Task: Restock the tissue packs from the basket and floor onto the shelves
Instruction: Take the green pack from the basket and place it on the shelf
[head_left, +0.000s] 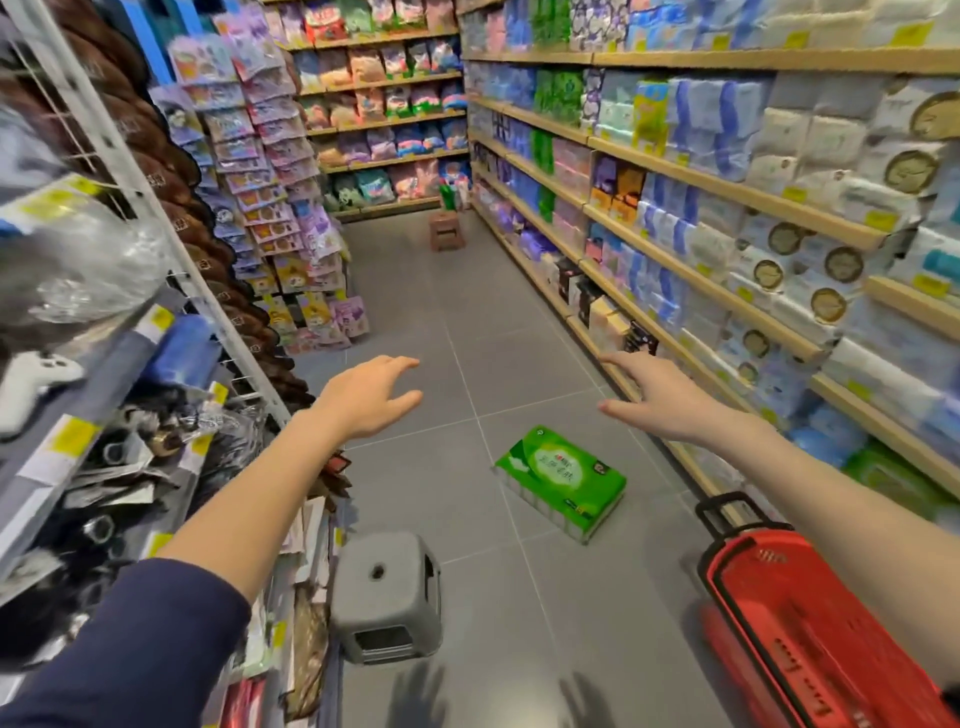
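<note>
You are standing in an aisle with the tissue shelves (727, 192) running along your right, stocked nearly full. The red basket (810, 618) is sitting at your lower right, beside those shelves; its contents are not showing. The green tissue pack (561, 480) is lying flat on the floor tiles ahead. Your left hand (371, 397) and right hand (660, 397) are both reaching out above it, fingers spread, holding nothing, probably readying a two-handed pickup.

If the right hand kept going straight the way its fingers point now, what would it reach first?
Probably the lowest shelf edge on the right: the right hand points forward toward it, empty and open. Depth is unclear. The green tissue pack lies below that line.
</note>
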